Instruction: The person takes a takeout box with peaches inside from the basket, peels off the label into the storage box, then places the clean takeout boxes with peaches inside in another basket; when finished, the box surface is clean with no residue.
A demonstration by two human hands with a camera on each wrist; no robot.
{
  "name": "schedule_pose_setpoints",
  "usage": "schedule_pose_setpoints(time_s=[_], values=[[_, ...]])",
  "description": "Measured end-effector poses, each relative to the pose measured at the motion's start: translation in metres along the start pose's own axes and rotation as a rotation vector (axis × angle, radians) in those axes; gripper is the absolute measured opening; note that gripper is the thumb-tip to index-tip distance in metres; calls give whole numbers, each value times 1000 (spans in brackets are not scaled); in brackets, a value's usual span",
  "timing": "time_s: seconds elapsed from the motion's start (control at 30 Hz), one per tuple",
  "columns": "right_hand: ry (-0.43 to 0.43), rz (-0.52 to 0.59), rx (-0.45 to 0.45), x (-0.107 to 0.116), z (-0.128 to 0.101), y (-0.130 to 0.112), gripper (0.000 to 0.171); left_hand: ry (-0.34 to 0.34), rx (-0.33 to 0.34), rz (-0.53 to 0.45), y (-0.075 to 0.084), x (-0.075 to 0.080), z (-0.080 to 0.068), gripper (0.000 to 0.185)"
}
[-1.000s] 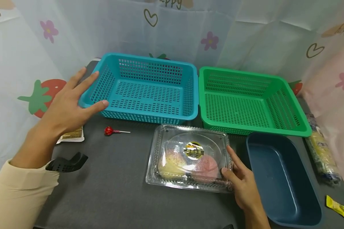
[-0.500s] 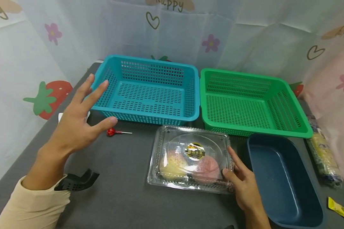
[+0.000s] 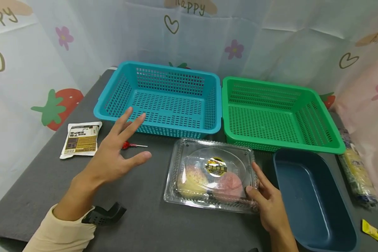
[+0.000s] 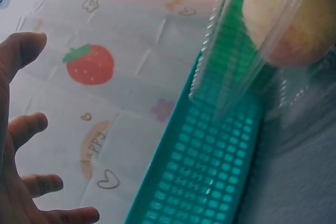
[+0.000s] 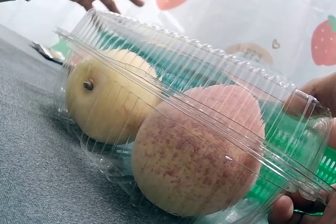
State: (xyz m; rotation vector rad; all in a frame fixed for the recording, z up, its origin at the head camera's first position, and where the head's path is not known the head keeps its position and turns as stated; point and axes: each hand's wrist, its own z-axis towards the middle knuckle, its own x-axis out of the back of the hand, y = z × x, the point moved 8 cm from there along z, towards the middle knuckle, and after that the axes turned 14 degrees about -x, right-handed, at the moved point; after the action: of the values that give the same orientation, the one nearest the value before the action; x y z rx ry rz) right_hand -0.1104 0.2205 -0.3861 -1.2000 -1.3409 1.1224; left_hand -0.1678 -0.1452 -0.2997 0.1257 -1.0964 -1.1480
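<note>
Since a second ago your left hand (image 3: 113, 159) has swung away from the blue basket's corner toward the middle of the worktop (image 3: 135, 217), uncovering the small printed packet (image 3: 80, 139) at its 9 o'clock. Your clear clamshell box (image 3: 211, 174) lies flat on the worktop, just in front of the seam between the two baskets, with a yellow fruit (image 5: 107, 95) and a pink one (image 5: 197, 148) inside. Your right hand (image 3: 269, 203) grips the box's near right corner, thumb on the lid and fingers along the right edge. Your left hand hovers at the box's 9 o'clock with its grip spread wide, touching nothing; the red lollipop (image 3: 130, 145) lies just beyond it. At the box's 11 o'clock sits the blue basket (image 3: 163, 99), at 1 o'clock the green basket (image 3: 278, 113), touching each other. The dark blue tub (image 3: 312, 199) stands at 3 o'clock, with a wrapped packet (image 3: 356, 175) and a yellow sachet (image 3: 371, 231) beyond it.
</note>
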Motion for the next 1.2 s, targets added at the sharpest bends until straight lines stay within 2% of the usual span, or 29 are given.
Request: schedule_pose_setpoints(time_s=[0.17,0.37,0.73,1.2], values=[[21,-24,-24,0,0,2,63,-32,15,-51,0,-15,-3,80],[35,-28,-14,2,0,2,62,-142,64,-84,1,-38,-4,81],[35,-32,-4,1,0,1,63,-305,106,-116,3,-78,-6,83],[23,-32,-9,1,0,2,63,-408,163,-71,-3,-106,-1,84]])
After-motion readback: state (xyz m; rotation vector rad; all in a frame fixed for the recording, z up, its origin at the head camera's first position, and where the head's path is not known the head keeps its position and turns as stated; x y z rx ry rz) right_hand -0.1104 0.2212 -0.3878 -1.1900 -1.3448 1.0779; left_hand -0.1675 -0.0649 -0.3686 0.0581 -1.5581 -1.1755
